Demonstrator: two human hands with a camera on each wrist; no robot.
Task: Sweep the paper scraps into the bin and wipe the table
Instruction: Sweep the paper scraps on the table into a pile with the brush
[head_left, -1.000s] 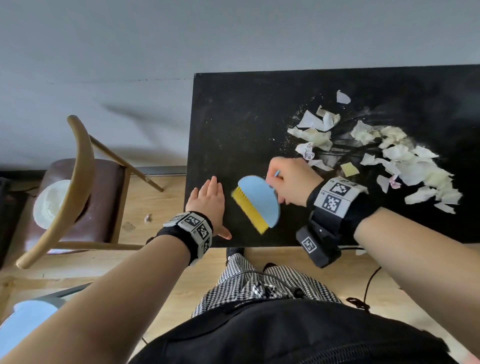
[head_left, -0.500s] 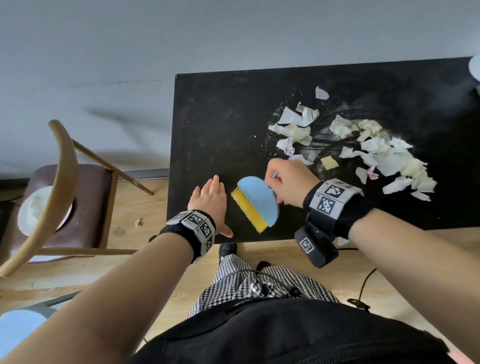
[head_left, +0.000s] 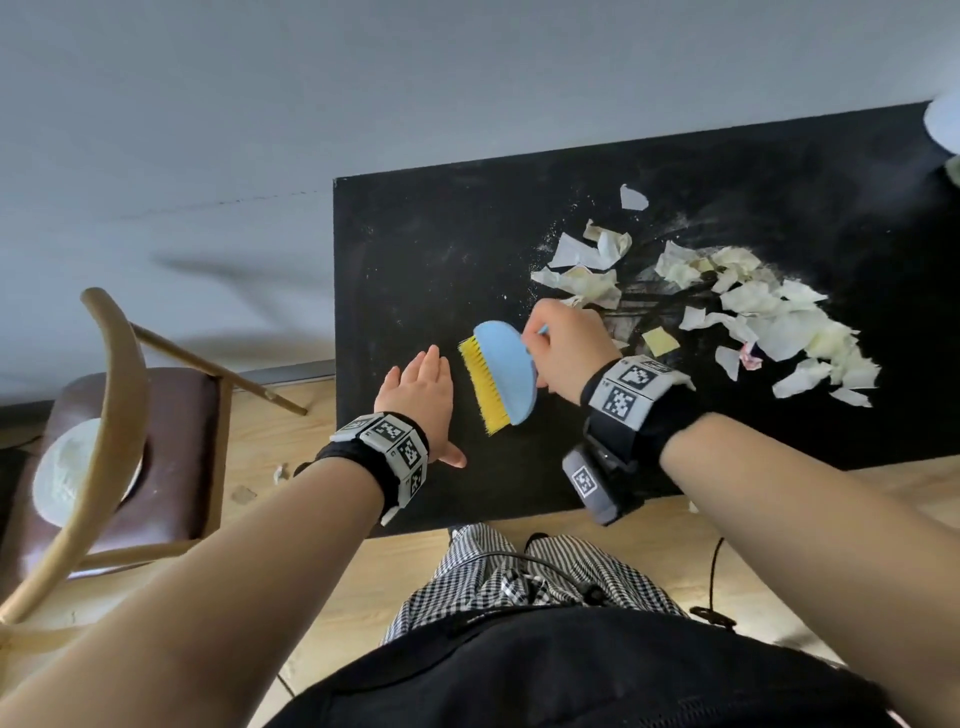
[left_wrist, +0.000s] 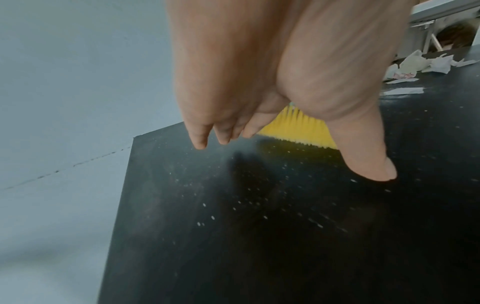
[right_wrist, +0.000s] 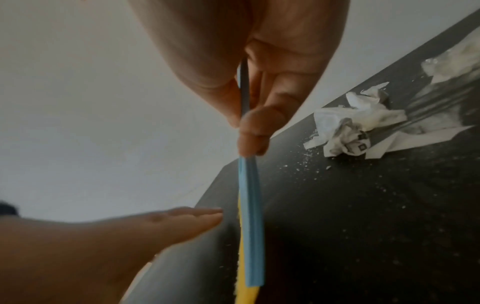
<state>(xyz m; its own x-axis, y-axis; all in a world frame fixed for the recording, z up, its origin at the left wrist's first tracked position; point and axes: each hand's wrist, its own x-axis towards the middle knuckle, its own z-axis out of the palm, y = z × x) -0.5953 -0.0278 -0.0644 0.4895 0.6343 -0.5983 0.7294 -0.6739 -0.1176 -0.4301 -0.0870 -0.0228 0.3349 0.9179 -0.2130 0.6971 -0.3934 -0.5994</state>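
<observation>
My right hand (head_left: 563, 340) grips the handle of a small blue brush (head_left: 506, 371) with yellow bristles (head_left: 483, 387), held over the near-left part of the black table (head_left: 441, 249). In the right wrist view the fingers pinch the thin blue brush (right_wrist: 250, 216) edge-on. My left hand (head_left: 418, 397) hovers flat and open just left of the bristles, fingers straight; its own view shows the fingers (left_wrist: 200, 135) above the tabletop with the yellow bristles (left_wrist: 296, 127) behind. Several torn white paper scraps (head_left: 753, 312) lie spread to the right of the brush, with fine crumbs around them.
A wooden chair (head_left: 114, 441) with a brown seat and a white round thing on it stands left of the table. A pale object (head_left: 943, 124) sits at the table's far right corner. A black cable (head_left: 714, 597) lies on the wooden floor. No bin is in view.
The view has shifted, so the table sits further right in the picture. The brush has turned slightly, bristles now facing more to the left. Both hands keep their places beside each other.
</observation>
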